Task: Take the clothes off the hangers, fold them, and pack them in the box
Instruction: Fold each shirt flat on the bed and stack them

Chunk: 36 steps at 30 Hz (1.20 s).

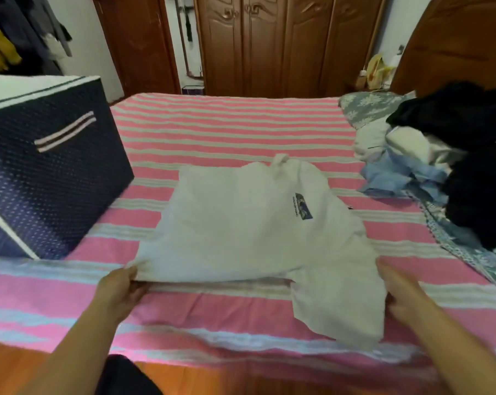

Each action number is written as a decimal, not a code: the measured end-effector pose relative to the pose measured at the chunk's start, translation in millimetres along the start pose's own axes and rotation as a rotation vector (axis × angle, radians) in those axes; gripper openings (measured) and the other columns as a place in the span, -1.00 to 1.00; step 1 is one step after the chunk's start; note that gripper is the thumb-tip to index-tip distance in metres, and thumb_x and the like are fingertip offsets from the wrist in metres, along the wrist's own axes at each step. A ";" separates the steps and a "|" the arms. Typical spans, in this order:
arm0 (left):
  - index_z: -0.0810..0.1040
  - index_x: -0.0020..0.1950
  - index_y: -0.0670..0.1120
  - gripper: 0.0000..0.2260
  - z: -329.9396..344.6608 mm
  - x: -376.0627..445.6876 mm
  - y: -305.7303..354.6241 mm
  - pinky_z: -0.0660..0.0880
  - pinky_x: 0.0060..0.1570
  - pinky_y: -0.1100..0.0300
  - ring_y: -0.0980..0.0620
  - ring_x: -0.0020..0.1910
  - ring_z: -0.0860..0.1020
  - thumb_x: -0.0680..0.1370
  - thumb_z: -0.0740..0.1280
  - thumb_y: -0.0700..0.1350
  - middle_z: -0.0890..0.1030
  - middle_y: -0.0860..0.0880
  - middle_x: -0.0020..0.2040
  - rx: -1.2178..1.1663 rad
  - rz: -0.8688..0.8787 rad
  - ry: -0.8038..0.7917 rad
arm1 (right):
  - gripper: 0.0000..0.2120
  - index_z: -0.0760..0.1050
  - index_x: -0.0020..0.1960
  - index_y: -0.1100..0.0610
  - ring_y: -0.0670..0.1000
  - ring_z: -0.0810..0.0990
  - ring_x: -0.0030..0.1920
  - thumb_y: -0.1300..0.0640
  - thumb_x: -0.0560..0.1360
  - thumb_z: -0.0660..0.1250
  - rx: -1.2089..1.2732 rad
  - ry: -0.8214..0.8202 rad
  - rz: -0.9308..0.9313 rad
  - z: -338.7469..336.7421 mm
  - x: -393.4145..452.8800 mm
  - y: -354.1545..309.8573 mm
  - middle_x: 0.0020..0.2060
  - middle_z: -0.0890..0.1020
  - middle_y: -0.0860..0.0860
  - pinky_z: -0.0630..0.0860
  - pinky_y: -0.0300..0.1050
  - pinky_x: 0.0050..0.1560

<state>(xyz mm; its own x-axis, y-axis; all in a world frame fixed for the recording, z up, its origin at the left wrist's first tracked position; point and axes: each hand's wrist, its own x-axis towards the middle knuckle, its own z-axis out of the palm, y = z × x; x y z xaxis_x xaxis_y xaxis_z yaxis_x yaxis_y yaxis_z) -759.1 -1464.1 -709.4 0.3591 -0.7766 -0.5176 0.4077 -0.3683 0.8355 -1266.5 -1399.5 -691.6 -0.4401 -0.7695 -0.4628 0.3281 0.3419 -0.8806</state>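
Note:
A white T-shirt point(241, 220) with a small dark printed patch lies partly folded on the pink striped bed point(227, 129). My left hand point(121, 289) grips its near left corner, fingers curled under the cloth. At the shirt's near right edge my right hand point(398, 292) holds the fabric by the hanging sleeve. A navy dotted fabric box point(50, 172) with a striped handle stands on the bed at the left, its top out of clear view.
A heap of dark, white and light blue clothes point(440, 155) lies on the bed's right side over a grey patterned blanket point(469, 252). Wooden wardrobes point(284, 44) stand behind the bed. More garments hang at the upper left point(13, 32).

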 end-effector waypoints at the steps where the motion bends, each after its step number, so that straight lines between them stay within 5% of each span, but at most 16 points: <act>1: 0.53 0.02 -0.18 -0.82 -0.8 -1.2 -1.9 0.62 0.00 0.02 -0.05 -0.13 0.59 0.69 0.14 -0.31 0.61 -0.13 -0.08 0.007 0.018 -0.012 | -0.51 0.60 0.22 0.21 0.04 0.73 -0.20 -0.10 0.44 0.50 -0.019 -0.015 -0.015 -3.5 -4.4 8.0 -0.16 0.75 0.05 0.57 0.02 -0.09; 3: 0.53 0.08 -0.19 -0.85 -4.1 -2.1 -4.9 0.52 0.15 -0.01 -0.05 -0.07 0.58 0.67 0.17 -0.30 0.59 -0.13 -0.04 0.014 0.040 -0.029 | -0.68 0.60 0.19 0.21 0.12 0.71 -0.07 0.01 0.57 0.39 -0.102 -0.013 0.017 -9.7 -17.1 24.4 -0.09 0.75 0.09 0.57 0.03 -0.03; 9: 0.48 0.25 -0.17 -0.83 -22.4 2.3 -16.2 0.68 -0.16 0.16 -0.05 -0.11 0.66 0.67 0.26 -0.19 0.64 -0.16 0.04 0.000 0.121 -0.033 | -0.89 0.61 -0.03 0.19 0.20 0.69 -0.08 0.19 0.61 0.32 -0.402 0.110 -0.103 -18.6 -36.2 59.9 -0.07 0.72 0.18 0.62 0.27 0.05; 12: 0.51 0.05 -0.16 -0.97 -19.6 -5.2 -10.4 0.68 -0.22 0.14 -0.04 -0.25 0.66 0.66 0.28 -0.24 0.67 -0.14 -0.16 0.002 0.226 0.017 | -0.82 0.55 -0.03 0.19 0.14 0.59 -0.20 0.15 0.66 0.23 -0.363 0.213 -0.232 -22.7 -44.8 43.4 -0.14 0.66 0.19 0.55 -0.01 -0.23; 14: 0.50 -0.06 -0.14 -0.89 -20.8 -6.9 -10.8 0.63 -0.37 0.22 0.03 -0.41 0.63 0.65 0.28 -0.27 0.66 -0.06 -0.37 0.040 0.256 0.066 | -0.83 0.53 -0.04 0.19 0.09 0.55 -0.27 0.15 0.66 0.23 -0.420 0.187 -0.236 -27.9 -52.1 46.8 -0.21 0.61 0.12 0.44 -0.18 -0.39; 18: 0.49 -0.09 -0.17 -0.88 -31.1 3.8 -14.7 0.46 -0.58 0.30 0.10 -0.58 0.54 0.65 0.28 -0.24 0.58 -0.03 -0.52 0.138 0.186 0.133 | -0.84 0.54 -0.03 0.27 0.16 0.60 -0.16 0.17 0.63 0.30 -0.623 0.130 -0.146 -36.8 -55.1 79.7 -0.11 0.66 0.21 0.45 -0.03 -0.20; 24: 0.43 0.28 -0.17 -0.77 -32.4 6.0 -7.2 0.56 -0.49 0.15 -0.07 -0.45 0.54 0.64 0.32 -0.20 0.55 -0.24 -0.23 0.256 0.269 0.121 | -0.81 0.52 0.09 0.18 0.18 0.58 -0.01 0.05 0.61 0.33 -0.699 0.243 -0.218 -34.9 -47.9 56.2 -0.04 0.63 0.14 0.49 0.04 0.04; 27: 0.42 0.29 -0.19 -0.78 -26.5 0.0 -8.3 0.65 -0.40 0.02 -0.13 -0.34 0.52 0.65 0.31 -0.22 0.53 -0.26 -0.19 0.319 0.257 0.069 | -0.71 0.54 0.12 0.17 0.19 0.60 0.05 -0.04 0.57 0.32 -0.712 0.265 -0.149 -27.8 -21.4 32.4 0.01 0.63 0.09 0.54 0.08 0.12; 30: 0.44 0.28 -0.29 -0.76 -23.2 -3.9 -7.6 0.63 -0.47 0.06 -0.15 -0.31 0.54 0.65 0.32 -0.22 0.54 -0.27 -0.19 0.371 0.223 0.089 | -0.72 0.61 -0.05 0.22 0.16 0.62 -0.07 -0.01 0.53 0.35 -0.518 0.267 -0.095 -16.7 7.8 8.5 -0.09 0.67 0.13 0.52 0.03 0.00; 33: 0.49 0.15 -0.29 -0.83 -24.4 -9.2 -5.1 0.60 -0.50 0.15 -0.14 -0.33 0.49 0.66 0.31 -0.19 0.50 -0.24 -0.23 0.359 0.150 0.088 | -0.78 0.62 0.00 0.23 0.14 0.64 -0.06 0.06 0.54 0.44 -0.440 0.161 -0.036 -4.7 29.3 0.1 -0.06 0.68 0.14 0.56 0.06 0.06; 36: 0.52 0.06 -0.26 -0.77 -22.1 -10.3 -4.5 0.55 -0.40 0.16 -0.19 -0.24 0.49 0.66 0.33 -0.07 0.55 -0.26 -0.11 0.590 0.293 0.212 | -0.81 0.60 -0.06 0.22 0.20 0.65 -0.03 0.08 0.53 0.44 -0.529 0.265 -0.061 -12.8 42.8 0.4 -0.05 0.66 0.19 0.61 0.24 0.09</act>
<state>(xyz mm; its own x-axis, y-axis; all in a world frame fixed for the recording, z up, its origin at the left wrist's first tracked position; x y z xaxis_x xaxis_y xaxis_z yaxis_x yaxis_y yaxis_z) -746.1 -1443.2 -711.9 0.5660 -0.7917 -0.2301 -0.2342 -0.4220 0.8758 -1295.9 -1425.4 -713.1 -0.6609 -0.6587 -0.3596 -0.1359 0.5763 -0.8059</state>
